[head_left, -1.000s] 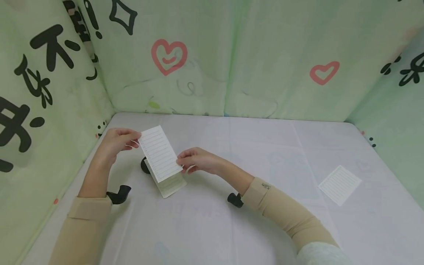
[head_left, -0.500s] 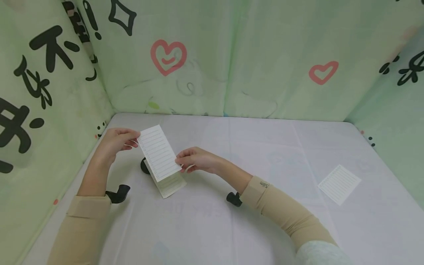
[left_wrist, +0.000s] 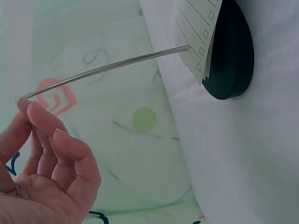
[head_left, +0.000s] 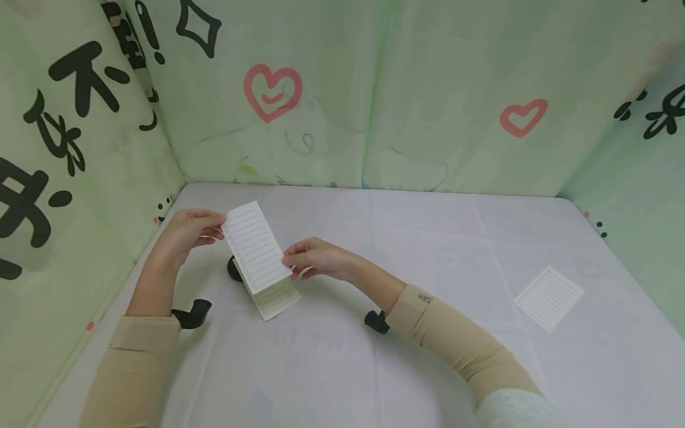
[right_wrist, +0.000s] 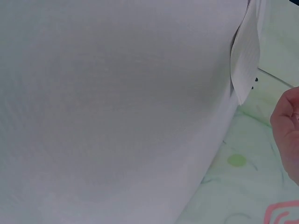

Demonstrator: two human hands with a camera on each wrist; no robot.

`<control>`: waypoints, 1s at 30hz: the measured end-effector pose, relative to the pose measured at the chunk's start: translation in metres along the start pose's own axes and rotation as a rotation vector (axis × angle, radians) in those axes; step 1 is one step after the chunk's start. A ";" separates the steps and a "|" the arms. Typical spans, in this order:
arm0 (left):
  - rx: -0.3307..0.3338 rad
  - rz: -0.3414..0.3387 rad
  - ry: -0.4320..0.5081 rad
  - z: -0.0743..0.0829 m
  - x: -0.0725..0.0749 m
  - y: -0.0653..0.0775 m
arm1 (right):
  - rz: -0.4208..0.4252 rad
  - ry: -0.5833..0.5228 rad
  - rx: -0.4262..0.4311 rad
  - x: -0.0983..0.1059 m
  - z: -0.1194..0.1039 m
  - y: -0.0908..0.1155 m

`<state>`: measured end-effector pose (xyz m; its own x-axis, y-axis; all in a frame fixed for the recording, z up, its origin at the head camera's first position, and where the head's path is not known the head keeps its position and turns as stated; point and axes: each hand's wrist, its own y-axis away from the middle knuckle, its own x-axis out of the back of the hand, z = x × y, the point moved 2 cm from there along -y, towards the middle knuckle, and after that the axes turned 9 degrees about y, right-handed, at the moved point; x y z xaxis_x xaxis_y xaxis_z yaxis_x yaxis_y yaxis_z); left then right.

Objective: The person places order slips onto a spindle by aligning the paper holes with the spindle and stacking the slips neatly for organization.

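Note:
Both hands hold a white lined sheet of paper [head_left: 257,246] with small checkboxes, raised at a slant in the head view. Thumb and fingertips of my left hand [head_left: 187,232] pinch its upper left corner. My right hand [head_left: 321,260] pinches the right edge near the lower corner. Below the sheet is a paler lined notepad [head_left: 274,302], partly covered by it. The left wrist view shows the sheet edge-on as a thin strip from the left fingertips, and the notepad [left_wrist: 198,32] against a black disc-like thing [left_wrist: 233,51]. Only part of the right hand [right_wrist: 287,135] shows in the right wrist view.
Another lined sheet [head_left: 549,298] lies at the right on the white tablecloth [head_left: 428,249]. A green printed curtain [head_left: 439,89] stands along the back and sides. Black wrist mounts [head_left: 192,314] are on both forearms.

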<state>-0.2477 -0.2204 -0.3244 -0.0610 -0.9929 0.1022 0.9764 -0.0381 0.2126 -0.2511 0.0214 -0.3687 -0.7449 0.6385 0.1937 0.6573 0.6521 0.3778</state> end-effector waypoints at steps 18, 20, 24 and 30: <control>0.085 -0.022 -0.097 -0.022 -0.002 -0.008 | 0.009 0.066 -0.102 0.004 0.011 -0.005; 0.123 -0.048 -0.123 -0.028 -0.001 -0.009 | -0.002 0.082 -0.136 0.003 0.014 -0.007; 0.165 -0.089 -0.170 -0.037 0.000 -0.011 | -0.022 0.103 -0.183 0.003 0.020 -0.010; 0.209 -0.157 -0.165 -0.046 0.001 -0.013 | -0.059 0.115 -0.225 0.001 0.025 -0.011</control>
<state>-0.2512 -0.2261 -0.3716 -0.2574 -0.9444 0.2045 0.8895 -0.1489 0.4320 -0.2566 0.0249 -0.3954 -0.7977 0.5432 0.2620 0.5798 0.5711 0.5811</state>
